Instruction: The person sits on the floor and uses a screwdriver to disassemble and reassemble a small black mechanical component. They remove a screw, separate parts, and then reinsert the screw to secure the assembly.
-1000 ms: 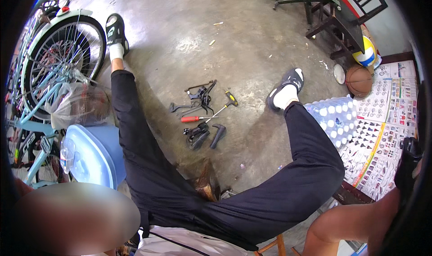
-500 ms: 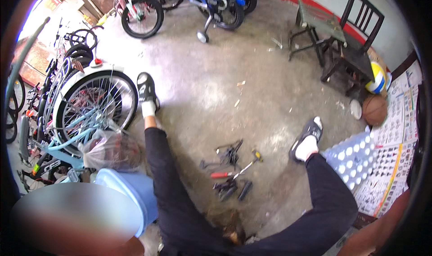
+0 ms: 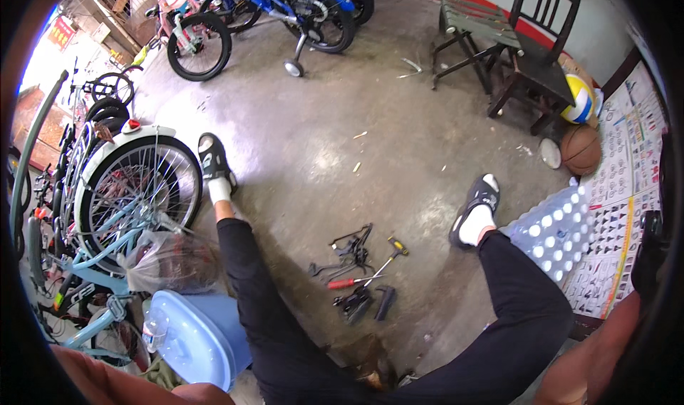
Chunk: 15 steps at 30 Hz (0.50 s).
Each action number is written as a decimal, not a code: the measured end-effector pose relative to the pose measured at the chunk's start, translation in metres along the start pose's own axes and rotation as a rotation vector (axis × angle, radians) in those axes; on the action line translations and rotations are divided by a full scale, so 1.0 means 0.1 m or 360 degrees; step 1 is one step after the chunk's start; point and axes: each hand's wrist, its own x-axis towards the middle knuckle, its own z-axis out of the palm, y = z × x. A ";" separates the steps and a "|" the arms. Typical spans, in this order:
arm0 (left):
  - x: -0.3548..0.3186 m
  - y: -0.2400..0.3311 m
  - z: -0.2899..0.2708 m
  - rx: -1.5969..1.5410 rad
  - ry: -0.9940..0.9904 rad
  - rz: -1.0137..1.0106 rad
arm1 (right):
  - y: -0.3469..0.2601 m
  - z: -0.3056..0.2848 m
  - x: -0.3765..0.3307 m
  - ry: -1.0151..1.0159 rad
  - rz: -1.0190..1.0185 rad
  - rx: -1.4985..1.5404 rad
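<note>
Head view: red screwdriver point(image 3: 341, 284) crosses T-handle tool point(image 3: 397, 246), black parts point(image 3: 385, 302) beside.

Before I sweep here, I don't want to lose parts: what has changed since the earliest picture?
The view tipped up, bringing the blue bicycle into sight; no grasp or release shows. The red screwdriver, T-handle tool and black parts stayed put on the floor.

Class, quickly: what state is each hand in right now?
Left hand: out of view, so its grip cannot be told.
Right hand: also out of view; cannot be told.
</note>
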 end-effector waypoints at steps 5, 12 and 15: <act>-0.11 0.04 -0.14 -0.0151 0.0107 0.0021 | 0.06 0.12 0.09 0.0006 -0.0023 0.0051; -0.86 0.72 -0.96 -0.0886 0.0434 0.0436 | 0.08 0.17 0.07 0.0017 -0.0019 0.0064; -1.22 0.98 -1.36 -0.1211 0.0471 0.0772 | 0.08 0.05 0.01 0.0046 -0.0022 0.0047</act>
